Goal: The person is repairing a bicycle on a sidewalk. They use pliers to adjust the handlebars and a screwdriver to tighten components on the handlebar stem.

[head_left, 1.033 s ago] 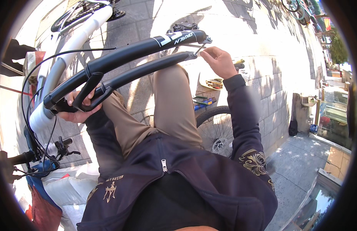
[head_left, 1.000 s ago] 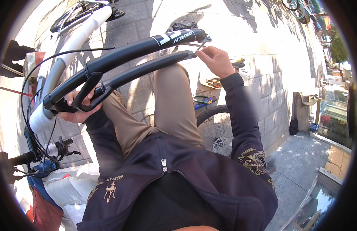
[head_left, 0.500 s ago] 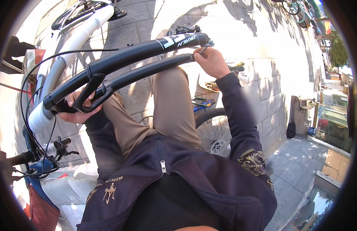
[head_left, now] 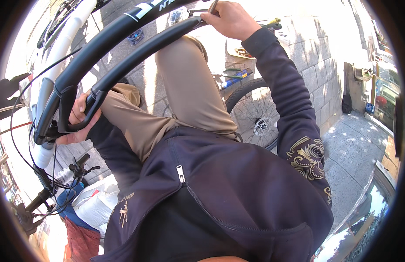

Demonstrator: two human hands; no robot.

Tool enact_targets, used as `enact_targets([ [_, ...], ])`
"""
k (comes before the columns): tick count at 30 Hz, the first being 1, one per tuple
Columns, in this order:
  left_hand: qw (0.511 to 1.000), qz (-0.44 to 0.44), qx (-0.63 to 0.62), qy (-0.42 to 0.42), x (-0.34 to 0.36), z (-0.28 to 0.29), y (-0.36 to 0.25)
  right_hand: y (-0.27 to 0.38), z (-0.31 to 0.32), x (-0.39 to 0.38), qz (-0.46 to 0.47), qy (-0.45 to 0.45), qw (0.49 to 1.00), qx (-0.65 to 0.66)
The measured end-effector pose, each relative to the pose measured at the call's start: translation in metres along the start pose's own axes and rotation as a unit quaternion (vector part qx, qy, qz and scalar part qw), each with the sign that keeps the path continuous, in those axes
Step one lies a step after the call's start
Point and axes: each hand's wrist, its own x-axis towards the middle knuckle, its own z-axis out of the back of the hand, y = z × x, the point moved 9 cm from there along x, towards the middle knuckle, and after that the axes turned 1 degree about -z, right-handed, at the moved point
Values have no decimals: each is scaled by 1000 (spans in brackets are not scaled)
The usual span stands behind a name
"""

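Note:
A black bicycle fork (head_left: 146, 46) runs diagonally over my thighs from the white bicycle frame (head_left: 65, 41) at the left. My left hand (head_left: 80, 122) is wrapped round the fork's crown end, partly hidden behind it. My right hand (head_left: 228, 19) has its fingers closed at the fork's far end, around the tip of the lower leg, where a thin metal piece sticks up. The upper leg's tip is cut off at the top edge. Black cables (head_left: 14, 114) curve around the frame toward the handlebar (head_left: 38, 201) at lower left.
A detached wheel (head_left: 246, 94) lies beside my right thigh, with hand tools (head_left: 235, 78) and a tray of small items (head_left: 241, 51) above it. White padded sacks (head_left: 95, 207) are at lower left. A paved floor (head_left: 311, 61) and a glass-fronted counter (head_left: 381, 100) are at the right.
My right hand first moved onto the fork's far tip, then rose in the view with it, so the fork slopes more steeply. The whole view has shifted, showing the handlebar lower.

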Motion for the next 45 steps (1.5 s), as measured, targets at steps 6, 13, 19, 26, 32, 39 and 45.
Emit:
enact_targets([
  [6,987,-159,-11,-35,17,-36,-1,-113,-86,-25,-80,78,917,383],
  [13,941,-244,-111,-205,46,-59,24,-306,-339,-133,-267,229,928,-123],
  [19,946,-246,-34,-208,24,-49,9,-314,-377,-187,-274,333,876,-215],
  [26,895,-278,-202,-284,-20,-21,17,-307,-365,-161,-173,233,933,-213],
  [32,943,-246,-20,-224,67,-79,20,-297,-284,-159,-340,213,900,170],
  [39,953,-292,-21,-83,49,-74,15,-118,-91,-154,-186,-13,653,734],
  [45,947,-317,-41,-30,35,-58,14,-22,50,-127,30,-221,974,27],
])
